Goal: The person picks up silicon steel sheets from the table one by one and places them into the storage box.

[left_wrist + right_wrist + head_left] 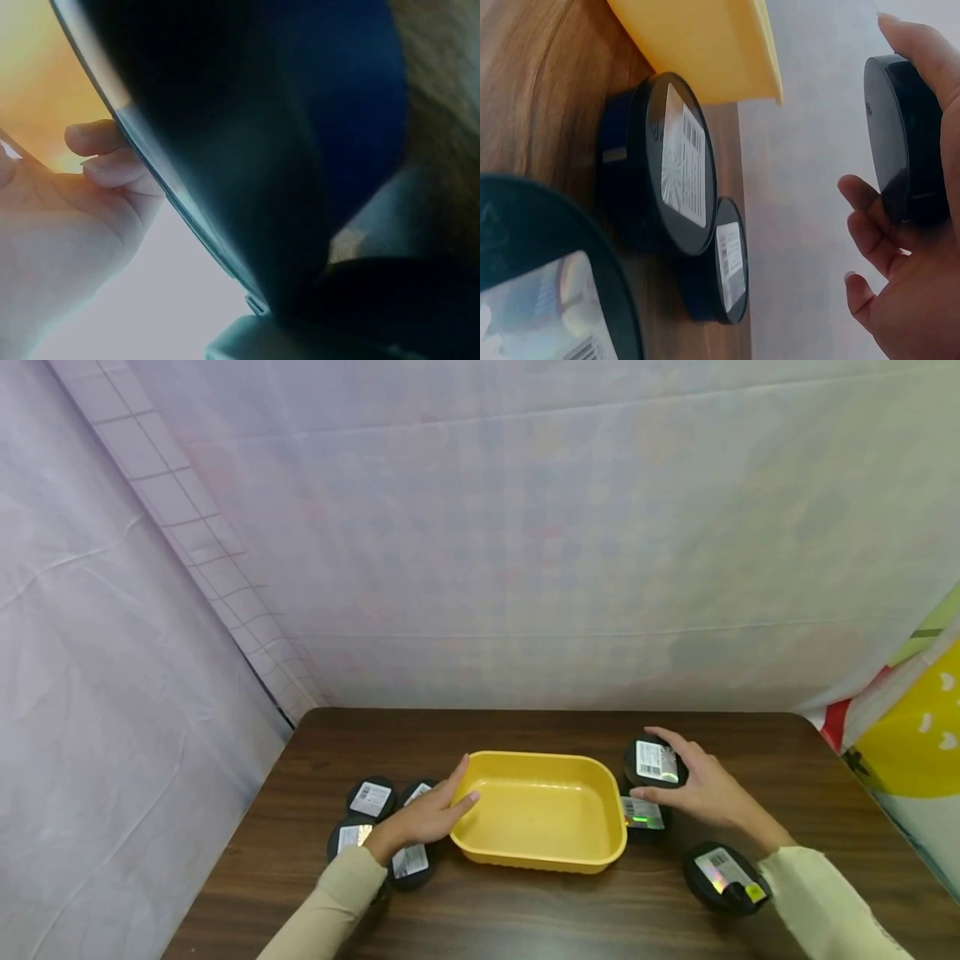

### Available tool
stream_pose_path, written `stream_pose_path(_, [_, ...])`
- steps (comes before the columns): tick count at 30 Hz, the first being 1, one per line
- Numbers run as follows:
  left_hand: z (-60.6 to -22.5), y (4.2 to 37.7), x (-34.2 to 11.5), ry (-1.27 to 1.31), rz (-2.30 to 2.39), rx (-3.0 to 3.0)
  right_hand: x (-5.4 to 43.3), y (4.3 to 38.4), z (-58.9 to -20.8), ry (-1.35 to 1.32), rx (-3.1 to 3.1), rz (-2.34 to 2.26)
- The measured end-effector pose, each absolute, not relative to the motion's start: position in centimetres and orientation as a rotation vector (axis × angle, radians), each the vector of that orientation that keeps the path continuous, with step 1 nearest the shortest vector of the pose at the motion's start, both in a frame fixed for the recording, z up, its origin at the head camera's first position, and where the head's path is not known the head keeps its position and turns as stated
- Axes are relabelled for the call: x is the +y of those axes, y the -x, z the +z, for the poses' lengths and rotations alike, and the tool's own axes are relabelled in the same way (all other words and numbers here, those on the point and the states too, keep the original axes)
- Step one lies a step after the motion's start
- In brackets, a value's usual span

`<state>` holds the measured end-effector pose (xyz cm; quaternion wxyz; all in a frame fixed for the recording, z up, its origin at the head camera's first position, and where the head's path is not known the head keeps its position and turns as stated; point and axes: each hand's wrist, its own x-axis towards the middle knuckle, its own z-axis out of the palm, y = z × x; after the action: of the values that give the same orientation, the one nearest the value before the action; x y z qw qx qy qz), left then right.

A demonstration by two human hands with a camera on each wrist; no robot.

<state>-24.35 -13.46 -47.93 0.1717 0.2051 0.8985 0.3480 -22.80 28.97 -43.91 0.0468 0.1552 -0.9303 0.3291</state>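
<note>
A yellow tray sits mid-table. At its left wall, my left hand grips the rim, thumb over the inside and fingers along the outer edge. My right hand holds a flat, round black container by its sides, just right of the tray. In the right wrist view that container is up off the table between thumb and fingers. Below it, another labelled black container lies against the tray's right side. A large dark container side fills most of the left wrist view.
Several similar black containers cluster left of the tray, partly hidden by my left forearm. One more black container lies near my right sleeve. The brown wooden table ends at a hanging pale cloth.
</note>
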Motion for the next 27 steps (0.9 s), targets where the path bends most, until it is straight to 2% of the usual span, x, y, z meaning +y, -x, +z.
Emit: stream_pose_path(27, [-48.1, 24.3, -13.4, -0.581, 1.000, 2.542, 25.4, 23.5, -44.2, -0.559, -2.859, 1.099])
